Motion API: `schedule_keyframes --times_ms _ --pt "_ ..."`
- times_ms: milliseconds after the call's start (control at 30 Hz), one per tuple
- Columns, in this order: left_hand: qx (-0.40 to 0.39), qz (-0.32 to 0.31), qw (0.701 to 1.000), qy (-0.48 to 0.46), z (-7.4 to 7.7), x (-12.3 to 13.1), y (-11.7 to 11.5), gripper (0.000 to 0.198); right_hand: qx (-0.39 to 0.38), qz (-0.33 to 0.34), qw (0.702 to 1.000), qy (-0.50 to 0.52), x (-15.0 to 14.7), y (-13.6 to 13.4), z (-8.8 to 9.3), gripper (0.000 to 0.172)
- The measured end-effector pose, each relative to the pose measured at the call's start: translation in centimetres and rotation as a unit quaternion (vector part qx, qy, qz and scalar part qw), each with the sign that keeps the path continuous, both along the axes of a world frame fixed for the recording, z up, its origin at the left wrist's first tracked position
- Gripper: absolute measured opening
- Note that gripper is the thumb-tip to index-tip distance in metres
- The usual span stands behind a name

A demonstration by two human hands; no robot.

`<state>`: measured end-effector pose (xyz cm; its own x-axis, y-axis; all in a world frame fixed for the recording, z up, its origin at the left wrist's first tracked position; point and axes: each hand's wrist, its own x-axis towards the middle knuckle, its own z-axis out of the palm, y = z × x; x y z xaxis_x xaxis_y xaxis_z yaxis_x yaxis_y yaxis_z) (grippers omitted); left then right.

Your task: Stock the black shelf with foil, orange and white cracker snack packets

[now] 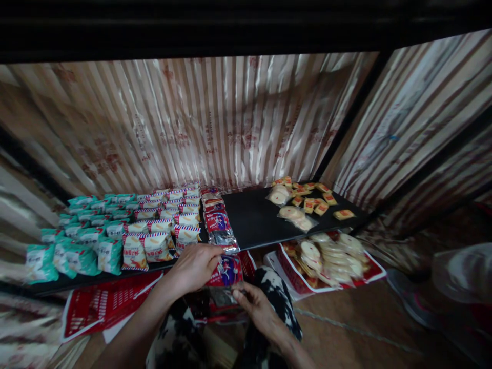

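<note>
My left hand (194,266) and my right hand (255,306) both grip a red and blue snack packet (225,274) just below the front edge of a black shelf (253,218). A row of the same red packets (216,218) runs back along the shelf right above my hands. To their left lie red-and-white striped packets (161,230) and teal packets (82,233) in tidy rows. Both hands are closed around the packet's edges.
Round clear-wrapped biscuits and small orange packets (303,202) lie at the shelf's back right. A red basket (330,259) of biscuits sits on the floor to the right, another red basket (100,305) to the left. Striped fabric (215,123) covers the walls. A shoe (407,294) shows at the far right.
</note>
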<state>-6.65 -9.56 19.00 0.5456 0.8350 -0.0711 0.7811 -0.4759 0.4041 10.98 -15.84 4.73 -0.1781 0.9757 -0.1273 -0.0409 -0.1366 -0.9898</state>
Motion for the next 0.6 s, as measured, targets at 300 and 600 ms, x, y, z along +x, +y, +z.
schedule_keyframes --times_ms 300,600 --pt "0.165 0.090 0.973 -0.133 -3.1 2.2 3.2 0.037 -0.034 -0.086 0.995 0.037 1.9 2.4 0.3 0.042" --pt "0.130 0.151 0.961 -0.192 -10.4 5.6 2.4 0.042 -0.072 -0.192 0.974 0.095 4.4 7.1 -0.2 0.049"
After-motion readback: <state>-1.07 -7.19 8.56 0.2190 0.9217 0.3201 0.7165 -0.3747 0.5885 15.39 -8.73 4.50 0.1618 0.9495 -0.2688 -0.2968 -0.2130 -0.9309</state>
